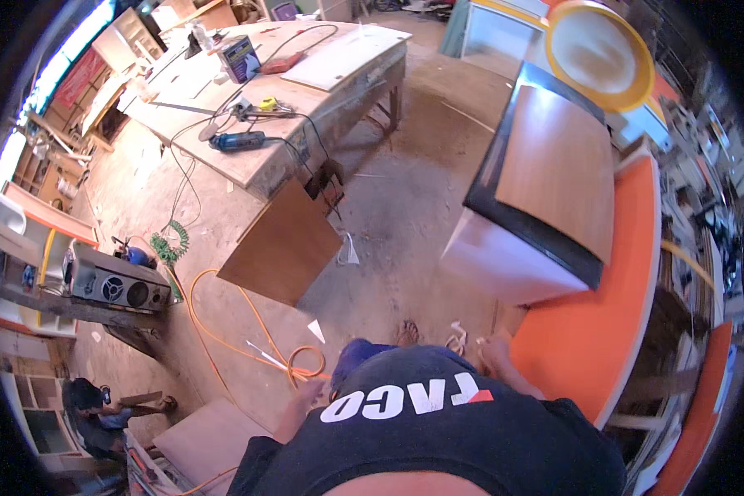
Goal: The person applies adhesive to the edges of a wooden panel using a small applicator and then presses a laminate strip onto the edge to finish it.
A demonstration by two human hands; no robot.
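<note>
My left hand (307,392) hangs low beside my body, close to the coiled orange hose (306,364) on the floor. Its fingers are blurred and partly hidden, so whether it holds anything does not show. On the other side, my right hand (493,350) is down by the near end of the long orange panel (579,331); its fingers are too unclear to read, and contact with the panel cannot be made out. White curled strips (457,340) lie on the floor just left of that hand. A white triangular scrap (317,331) lies ahead of my left hand.
A large worktable (264,99) bears a blue power tool (238,141) and cables. A brown board (281,244) leans at its near end. To the right, a wood-grained sheet (558,165) lies on a dark-topped cabinet (512,264). Another person (95,413) is at lower left.
</note>
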